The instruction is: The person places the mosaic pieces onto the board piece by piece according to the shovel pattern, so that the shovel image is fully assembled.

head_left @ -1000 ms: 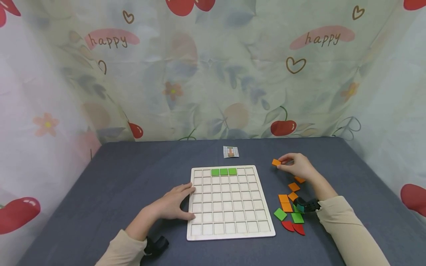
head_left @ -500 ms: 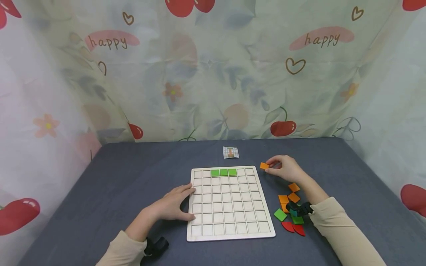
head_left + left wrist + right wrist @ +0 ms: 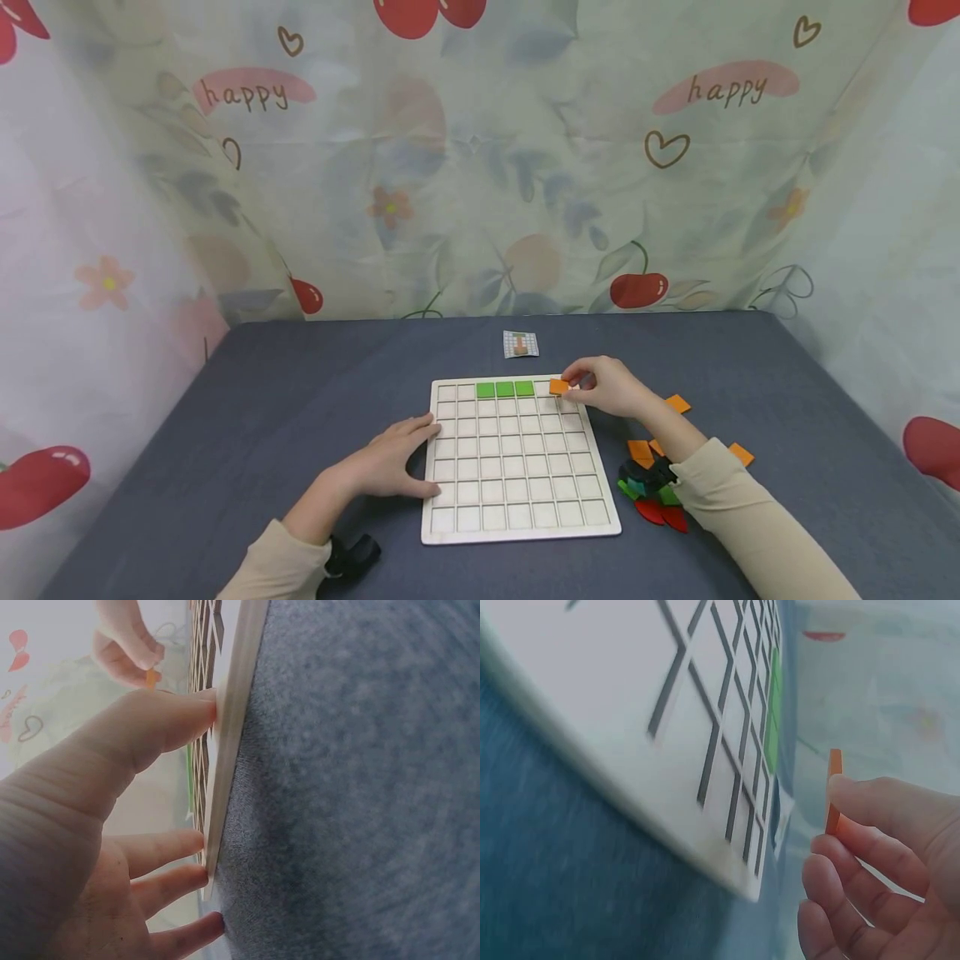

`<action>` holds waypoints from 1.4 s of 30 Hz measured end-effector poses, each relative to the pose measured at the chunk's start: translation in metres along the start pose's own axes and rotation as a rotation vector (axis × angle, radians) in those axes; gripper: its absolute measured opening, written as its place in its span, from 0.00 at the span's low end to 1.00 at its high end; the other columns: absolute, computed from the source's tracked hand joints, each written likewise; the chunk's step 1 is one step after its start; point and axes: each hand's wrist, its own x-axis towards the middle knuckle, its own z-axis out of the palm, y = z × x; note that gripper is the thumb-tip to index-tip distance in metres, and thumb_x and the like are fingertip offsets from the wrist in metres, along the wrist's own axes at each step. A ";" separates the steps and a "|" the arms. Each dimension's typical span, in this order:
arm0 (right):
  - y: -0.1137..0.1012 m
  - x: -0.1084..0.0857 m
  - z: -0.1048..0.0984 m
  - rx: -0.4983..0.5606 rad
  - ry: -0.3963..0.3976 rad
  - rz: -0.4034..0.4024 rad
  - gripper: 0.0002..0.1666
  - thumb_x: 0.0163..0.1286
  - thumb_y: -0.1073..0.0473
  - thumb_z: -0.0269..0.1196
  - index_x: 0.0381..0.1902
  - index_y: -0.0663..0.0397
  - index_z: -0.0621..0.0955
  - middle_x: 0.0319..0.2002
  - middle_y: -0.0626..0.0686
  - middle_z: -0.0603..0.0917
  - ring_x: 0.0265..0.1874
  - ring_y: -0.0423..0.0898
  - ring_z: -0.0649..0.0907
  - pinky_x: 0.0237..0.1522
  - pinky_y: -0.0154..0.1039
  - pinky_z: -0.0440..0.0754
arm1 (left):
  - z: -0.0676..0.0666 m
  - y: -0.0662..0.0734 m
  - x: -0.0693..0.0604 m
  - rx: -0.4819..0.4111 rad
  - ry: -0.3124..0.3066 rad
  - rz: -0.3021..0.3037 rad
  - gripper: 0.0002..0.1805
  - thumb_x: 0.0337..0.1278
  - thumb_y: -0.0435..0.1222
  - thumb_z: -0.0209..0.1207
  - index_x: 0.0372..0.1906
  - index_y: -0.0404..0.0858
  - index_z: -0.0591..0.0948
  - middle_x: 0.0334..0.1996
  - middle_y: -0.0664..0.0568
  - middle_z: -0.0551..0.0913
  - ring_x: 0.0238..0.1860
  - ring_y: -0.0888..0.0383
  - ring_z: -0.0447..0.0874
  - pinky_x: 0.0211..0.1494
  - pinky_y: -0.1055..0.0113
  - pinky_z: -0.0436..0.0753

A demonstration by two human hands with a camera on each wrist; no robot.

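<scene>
Person at a dark table [image 3: 315, 375], head view. White grid board [image 3: 512, 467] lies flat in the middle. L hand [image 3: 397, 457] is at its left edge: thumb and fingertips touch the rim, fingers spread & fairly straight, not clasping anything. R hand [image 3: 611, 387] pinches an orange tile [image 3: 558, 387] btwn thumb and fingers, over the board's far right part; R wrist view shows it held clear of the surface.

Progress: looks early. Done: 3 green tiles [image 3: 505, 389] side by side in the far row, around its middle. The orange tile isn't set down yet. Left, by the look of it: loose orange pcs [image 3: 640, 451], green pcs [image 3: 670, 497] and red pcs [image 3: 675, 519] right of the board, partly hidden by R arm, so no exact count. Small printed card [image 3: 521, 344] lies beyond the far edge; its pattern's too small to make out.
</scene>
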 end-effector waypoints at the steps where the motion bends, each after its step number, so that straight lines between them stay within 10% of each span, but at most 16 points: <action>1: -0.002 0.001 0.001 -0.002 -0.004 -0.007 0.15 0.59 0.60 0.66 0.44 0.62 0.81 0.38 0.58 0.83 0.27 0.42 0.78 0.31 0.34 0.76 | 0.000 0.000 0.000 -0.001 -0.001 0.000 0.47 0.43 0.51 0.68 0.69 0.39 0.63 0.72 0.45 0.56 0.72 0.42 0.52 0.68 0.41 0.57; 21: -0.030 0.022 0.025 0.013 -0.100 -0.132 0.13 0.60 0.62 0.64 0.43 0.62 0.81 0.37 0.56 0.84 0.34 0.46 0.82 0.38 0.37 0.80 | -0.001 -0.001 0.000 0.010 -0.003 0.011 0.48 0.43 0.52 0.67 0.69 0.39 0.62 0.72 0.44 0.56 0.72 0.42 0.52 0.68 0.40 0.57; 42: -0.047 0.036 0.045 -0.068 -0.145 0.006 0.11 0.57 0.62 0.67 0.39 0.58 0.83 0.29 0.49 0.82 0.30 0.41 0.77 0.37 0.36 0.75 | 0.002 -0.002 0.001 0.012 0.001 0.004 0.48 0.43 0.52 0.68 0.69 0.39 0.62 0.72 0.45 0.56 0.72 0.42 0.53 0.68 0.41 0.58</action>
